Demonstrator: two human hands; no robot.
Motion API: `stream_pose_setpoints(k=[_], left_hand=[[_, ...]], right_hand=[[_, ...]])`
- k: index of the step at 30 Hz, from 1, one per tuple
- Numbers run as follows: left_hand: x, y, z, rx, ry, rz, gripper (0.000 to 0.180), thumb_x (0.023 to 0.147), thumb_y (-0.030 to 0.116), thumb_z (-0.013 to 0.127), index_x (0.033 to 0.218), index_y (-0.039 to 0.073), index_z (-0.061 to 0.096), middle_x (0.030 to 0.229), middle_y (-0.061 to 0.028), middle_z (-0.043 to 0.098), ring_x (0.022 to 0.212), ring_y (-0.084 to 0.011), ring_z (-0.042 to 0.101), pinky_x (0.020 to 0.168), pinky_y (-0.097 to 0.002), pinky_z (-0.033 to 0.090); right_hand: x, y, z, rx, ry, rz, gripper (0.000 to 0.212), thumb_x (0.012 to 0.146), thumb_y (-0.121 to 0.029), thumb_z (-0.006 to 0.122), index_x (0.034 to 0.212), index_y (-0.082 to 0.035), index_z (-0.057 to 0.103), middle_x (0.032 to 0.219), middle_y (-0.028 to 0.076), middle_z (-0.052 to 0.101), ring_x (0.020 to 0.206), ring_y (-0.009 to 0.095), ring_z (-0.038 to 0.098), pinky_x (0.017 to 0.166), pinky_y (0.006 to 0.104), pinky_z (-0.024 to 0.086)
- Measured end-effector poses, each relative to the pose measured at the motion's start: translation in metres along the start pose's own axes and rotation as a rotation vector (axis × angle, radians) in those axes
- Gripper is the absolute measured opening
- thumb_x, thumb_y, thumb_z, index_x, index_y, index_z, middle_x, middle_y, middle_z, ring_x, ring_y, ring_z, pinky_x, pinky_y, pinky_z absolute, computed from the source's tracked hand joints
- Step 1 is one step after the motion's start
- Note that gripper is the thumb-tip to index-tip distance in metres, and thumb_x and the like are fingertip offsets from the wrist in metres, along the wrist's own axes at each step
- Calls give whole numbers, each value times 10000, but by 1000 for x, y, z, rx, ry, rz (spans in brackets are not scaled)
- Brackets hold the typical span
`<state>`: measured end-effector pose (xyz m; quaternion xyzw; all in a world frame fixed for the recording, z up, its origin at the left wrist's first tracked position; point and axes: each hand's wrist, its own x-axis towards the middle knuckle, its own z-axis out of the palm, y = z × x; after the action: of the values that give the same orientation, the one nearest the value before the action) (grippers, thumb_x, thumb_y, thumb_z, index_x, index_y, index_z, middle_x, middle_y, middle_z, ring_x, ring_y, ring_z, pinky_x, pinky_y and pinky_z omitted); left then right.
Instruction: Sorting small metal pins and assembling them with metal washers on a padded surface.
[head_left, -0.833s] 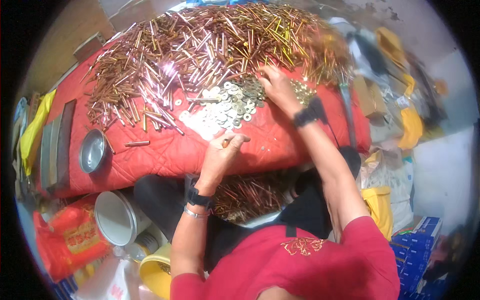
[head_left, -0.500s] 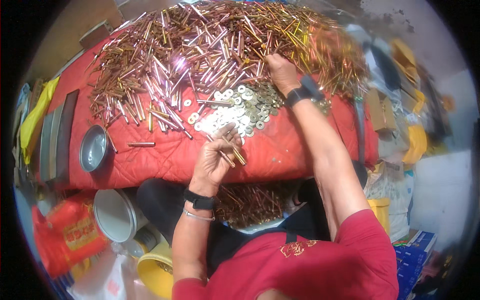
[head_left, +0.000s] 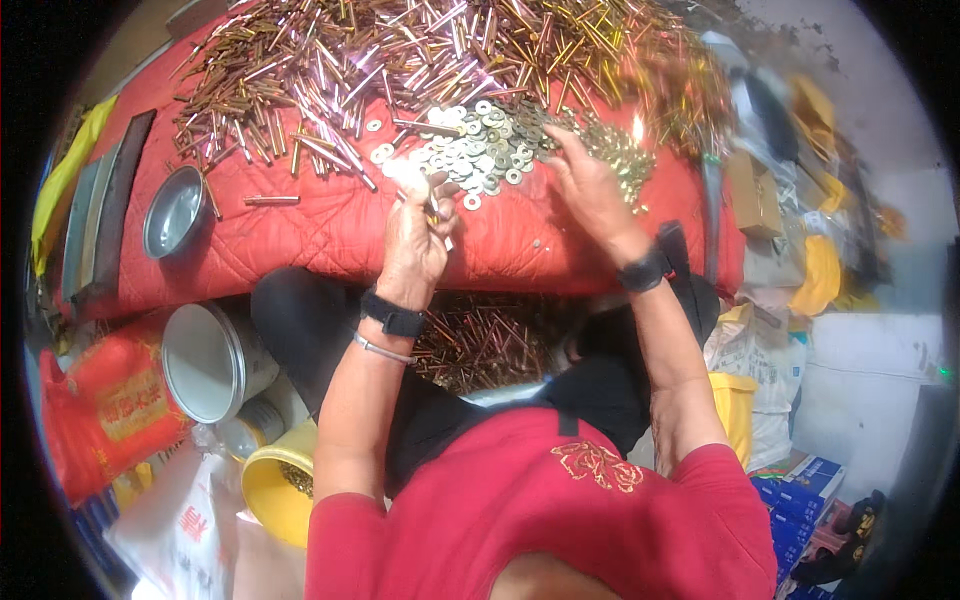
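- Much looks left: heaped tubes, loose washers; what's done is unclear.
- Your left hand seemingly holds tubes, though blurred.
- Your right hand, fingers parted, looks empty.

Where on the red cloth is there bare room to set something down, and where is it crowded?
Bare cloth shows between the lone rod and left hand, and between left hand and right hand, nearer than the washers. Heaped rods crowd the back; washers, the middle.
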<state>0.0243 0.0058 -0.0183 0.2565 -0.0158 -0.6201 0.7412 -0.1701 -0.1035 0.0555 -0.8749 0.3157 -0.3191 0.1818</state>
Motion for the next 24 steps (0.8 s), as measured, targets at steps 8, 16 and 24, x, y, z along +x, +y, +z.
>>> stream_pose_setpoints(k=[8, 16, 24], left_hand=[[0, 3, 2, 50, -83, -8, 273, 878, -26, 562, 1148, -55, 549, 983, -118, 621, 792, -233, 660, 721, -279, 572], [-8, 1, 10, 19, -25, 75, 185, 893, 50, 587, 1072, 3, 576, 936, -75, 620, 786, -200, 639, 727, -385, 582], [-6, 2, 10, 78, 11, 100, 154, 908, 50, 562, 1058, 13, 562, 911, -82, 620, 813, -198, 639, 707, -382, 583]], right_hand=[[-12, 10, 4, -58, -329, -43, 154, 815, -78, 582, 957, -18, 579, 822, 173, 594, 831, 368, 572, 751, 428, 455], [-6, 1, 18, -375, -179, -69, 95, 792, -185, 642, 821, -95, 650, 804, 117, 611, 746, 324, 615, 642, 429, 500], [-7, 7, 24, -559, -327, 25, 114, 832, -185, 583, 825, -88, 644, 755, 165, 606, 761, 353, 603, 666, 446, 481]])
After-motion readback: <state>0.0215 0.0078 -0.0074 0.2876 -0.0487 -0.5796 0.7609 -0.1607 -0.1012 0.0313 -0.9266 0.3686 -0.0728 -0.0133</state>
